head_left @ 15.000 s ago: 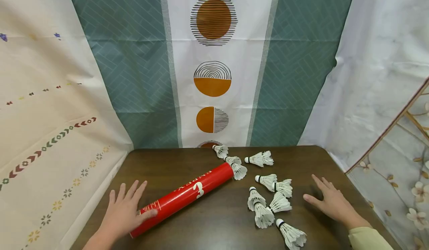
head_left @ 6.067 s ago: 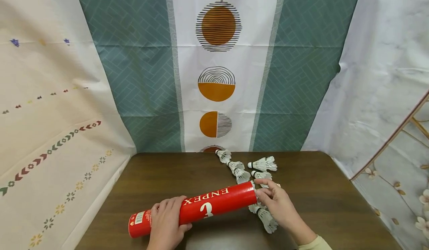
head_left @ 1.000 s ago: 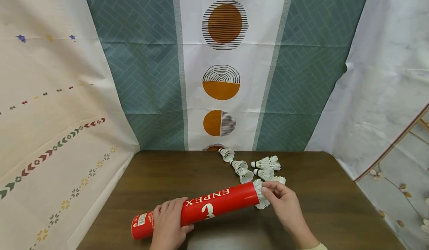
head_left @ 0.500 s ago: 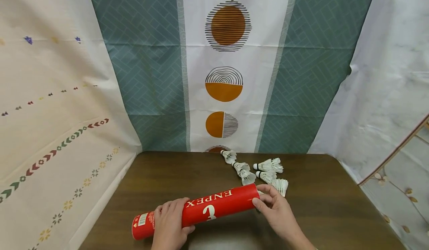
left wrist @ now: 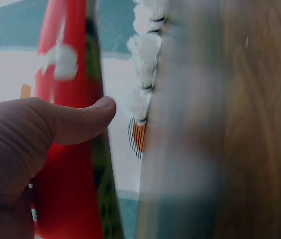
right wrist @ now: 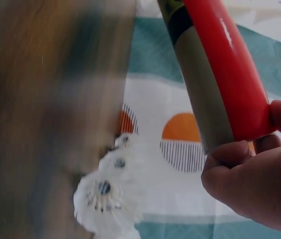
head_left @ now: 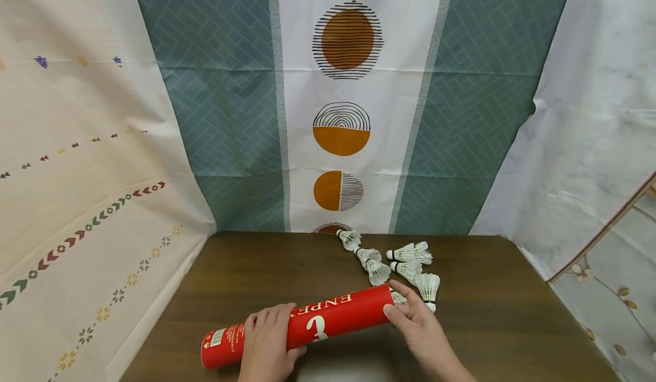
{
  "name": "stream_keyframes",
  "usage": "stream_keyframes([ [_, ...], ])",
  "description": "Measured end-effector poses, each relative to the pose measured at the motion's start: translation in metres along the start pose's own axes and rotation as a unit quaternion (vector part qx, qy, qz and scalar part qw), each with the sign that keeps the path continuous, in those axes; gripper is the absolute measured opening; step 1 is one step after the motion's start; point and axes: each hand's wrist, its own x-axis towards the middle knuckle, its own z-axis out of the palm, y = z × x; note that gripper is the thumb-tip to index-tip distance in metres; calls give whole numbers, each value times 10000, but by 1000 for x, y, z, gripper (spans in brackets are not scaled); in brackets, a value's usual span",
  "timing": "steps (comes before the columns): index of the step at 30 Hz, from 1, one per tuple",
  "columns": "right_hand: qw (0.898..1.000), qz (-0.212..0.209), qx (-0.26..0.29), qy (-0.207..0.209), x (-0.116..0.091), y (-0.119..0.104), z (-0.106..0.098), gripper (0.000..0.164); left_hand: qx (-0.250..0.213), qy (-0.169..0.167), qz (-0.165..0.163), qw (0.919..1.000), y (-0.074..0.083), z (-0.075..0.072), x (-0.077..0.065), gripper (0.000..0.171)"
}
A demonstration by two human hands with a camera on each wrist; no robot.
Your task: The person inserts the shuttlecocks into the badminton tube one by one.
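A red shuttlecock tube [head_left: 343, 316] lies tilted across the front of the table, its right end raised. My left hand [head_left: 269, 342] grips its middle from above; the left wrist view has the thumb [left wrist: 83, 119] across the red side. At the raised end my right hand [head_left: 420, 328] holds the rim between thumb and fingers, also seen in the right wrist view. White feathers of a shuttlecock [head_left: 397, 296] show between that end and the index finger; whether they are inside the tube I cannot tell. Another shuttlecock [head_left: 427, 290] lies just behind the right hand.
Behind the tube, several shuttlecocks lie in a row, one of them the feathered shuttlecock [head_left: 376, 271] nearest the tube. To their right are two more, the farther a shuttlecock [head_left: 410, 253]. The brown table [head_left: 492, 308] ends at a patterned cloth [head_left: 333, 86].
Both hands lay apart and open at first; now both hold the tube. Shuttlecocks at front right have left the table. Feathers jutting from the tube a second ago no longer stick out.
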Motion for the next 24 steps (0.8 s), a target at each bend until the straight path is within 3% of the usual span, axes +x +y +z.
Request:
stream_keyframes([
  [6,9984,33,-49,-554,-3,1,0,73,392,83,443,9982,12,2,0,95],
  [10,9982,-144,-420,-395,-5,-1,-19,61,430,44,343,9985,12,-1,-1,94],
  [14,9937,-93,-1113,71,-7,3,-54,52,372,242,234,9987,8,-4,-1,95],
  [16,9851,137,-1675,366,-7,8,-71,53,331,338,184,9987,6,-5,0,95],
  [19,9587,472,-2724,674,-5,15,-92,55,242,392,93,9989,3,-8,0,94],
  [22,9299,449,-3557,822,0,19,-105,52,182,417,66,9989,1,-10,-1,94],
  [24,9224,412,-3741,862,3,20,-108,49,170,444,77,9988,0,-10,-1,94],
])
